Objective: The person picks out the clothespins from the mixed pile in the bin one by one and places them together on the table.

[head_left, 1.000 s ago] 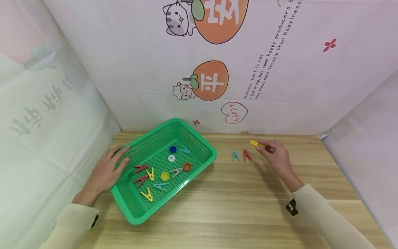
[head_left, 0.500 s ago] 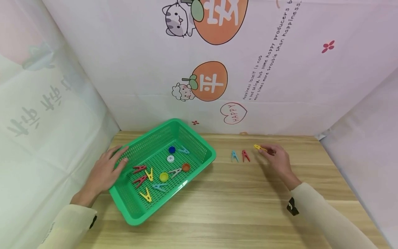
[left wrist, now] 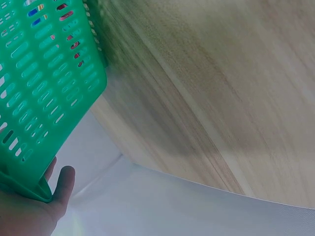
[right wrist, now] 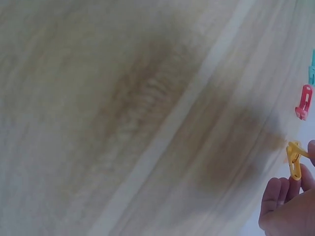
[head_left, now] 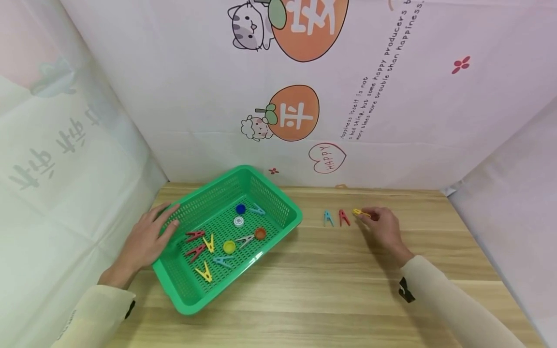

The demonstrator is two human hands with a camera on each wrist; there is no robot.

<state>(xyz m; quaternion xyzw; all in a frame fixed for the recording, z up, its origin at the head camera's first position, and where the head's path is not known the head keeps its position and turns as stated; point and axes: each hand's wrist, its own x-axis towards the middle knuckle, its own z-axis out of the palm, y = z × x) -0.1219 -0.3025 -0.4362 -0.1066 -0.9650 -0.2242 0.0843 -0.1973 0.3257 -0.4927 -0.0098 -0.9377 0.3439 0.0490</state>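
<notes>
My right hand (head_left: pixel 384 226) pinches a yellow clothespin (head_left: pixel 359 212) between thumb and fingertips, low over the table at the right. In the right wrist view the yellow clothespin (right wrist: pixel 295 167) juts out from the fingertips. Just left of it lie a red clothespin (head_left: pixel 344 217) and a light blue clothespin (head_left: pixel 328 218), side by side. My left hand (head_left: pixel 145 238) rests on the left rim of a green basket (head_left: pixel 241 273), fingers stretched over the edge. The left wrist view shows this hand (left wrist: pixel 37 211) at the rim, below the slotted wall.
Inside the basket lie red clothespins (head_left: pixel 197 252), yellow clothespins (head_left: pixel 204 272), blue clothespins (head_left: pixel 223 261) and a grey clothespin (head_left: pixel 245 240). Among them are several round caps, one yellow (head_left: pixel 229 247) and one orange (head_left: pixel 260 234). A printed cloth wall (head_left: pixel 196 159) rises behind the wooden table (head_left: pixel 304 299).
My right hand has lowered toward the table with the yellow clothespin, bringing it beside the red one. The left hand and the basket have stayed in place.
</notes>
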